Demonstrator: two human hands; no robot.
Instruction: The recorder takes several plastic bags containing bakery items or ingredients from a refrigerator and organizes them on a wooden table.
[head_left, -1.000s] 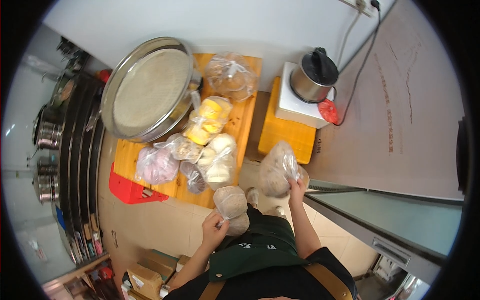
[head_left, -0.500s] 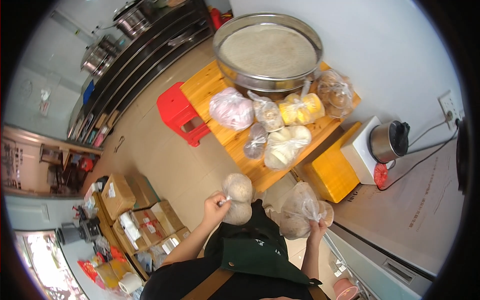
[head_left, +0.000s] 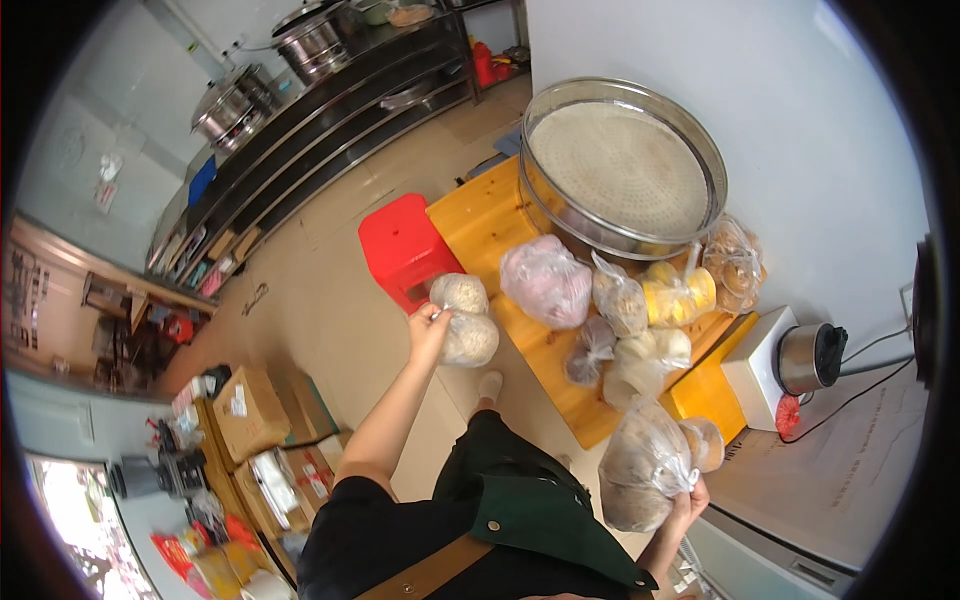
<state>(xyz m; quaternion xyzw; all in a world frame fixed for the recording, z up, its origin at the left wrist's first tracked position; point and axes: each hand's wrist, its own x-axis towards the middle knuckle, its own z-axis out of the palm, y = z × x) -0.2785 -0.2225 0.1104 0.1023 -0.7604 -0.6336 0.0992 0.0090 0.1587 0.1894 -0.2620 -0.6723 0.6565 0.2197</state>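
Note:
My left hand [head_left: 428, 325] is closed on the neck of a clear bag with two speckled pale round pieces [head_left: 467, 334], held up beside the wooden table [head_left: 540, 360]. Low at the right, my right hand [head_left: 686, 503] grips the gathered top of bulky clear bags of beige-brown round food [head_left: 638, 470]. The table bears several knotted bags: pink [head_left: 545, 282], tan [head_left: 619, 300], yellow [head_left: 670, 294], white [head_left: 632, 375], purple-grey [head_left: 588, 352] and brown [head_left: 732, 265]. A large round steel sieve [head_left: 620, 170] stands at its back.
A red plastic stool [head_left: 395, 240] stands left of the table. At the right are a kettle [head_left: 805, 360] on a white box and a pale cabinet [head_left: 820, 480]. Steel shelving [head_left: 310, 130] with pots runs along the back; cardboard boxes [head_left: 250, 410] lie at the lower left.
The view has swung, bringing the shelving and boxes into fuller sight. My left hand's bag has moved up and forward toward the stool. My right hand still holds its bags, now lower at the right.

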